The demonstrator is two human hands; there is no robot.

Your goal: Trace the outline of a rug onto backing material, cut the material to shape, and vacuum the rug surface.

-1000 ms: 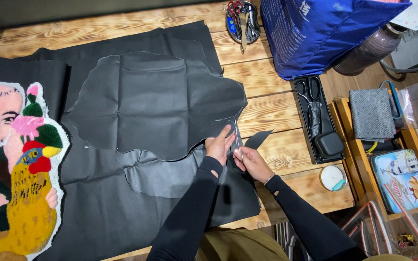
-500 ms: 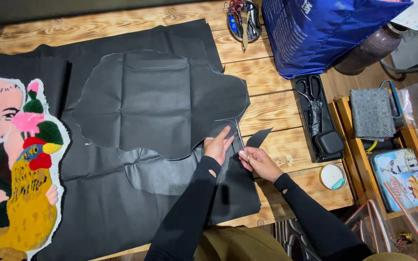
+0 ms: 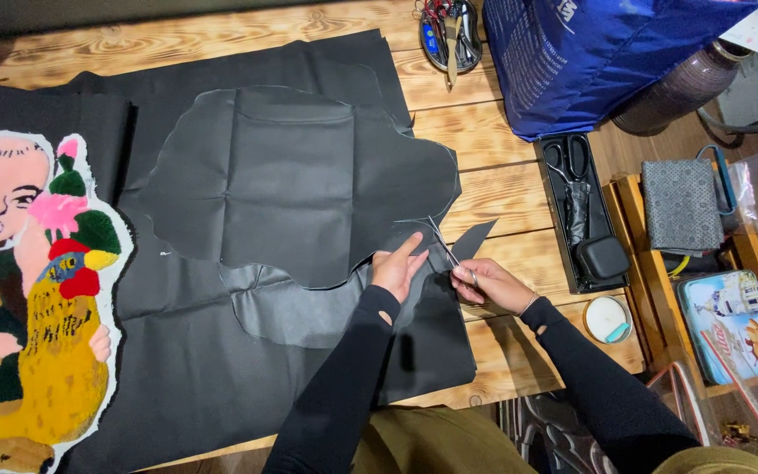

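A large sheet of black fabric point(image 3: 247, 369) lies spread on the wooden table point(image 3: 502, 132). On it rests a cut-out black fabric shape point(image 3: 300, 175) with a wavy outline. My left hand point(image 3: 398, 268) presses and pinches the fabric at the shape's lower right edge. My right hand point(image 3: 489, 283) holds small silver scissors point(image 3: 445, 246), blades pointing up and left into the fabric beside my left fingers. A narrow pointed strip of black fabric point(image 3: 474, 235) sticks out to the right of the blades.
A tufted rug piece point(image 3: 32, 298) showing a child and a rooster lies at the left. A blue bag point(image 3: 589, 53), a dish of tools point(image 3: 449, 35), a black tray with scissors point(image 3: 576, 211), a round tin point(image 3: 609, 318) and wooden boxes point(image 3: 712, 290) crowd the right.
Both hands stay at the same spot on the fabric edge. The scissors have shifted slightly along the cut and the loose strip sits a little farther right.
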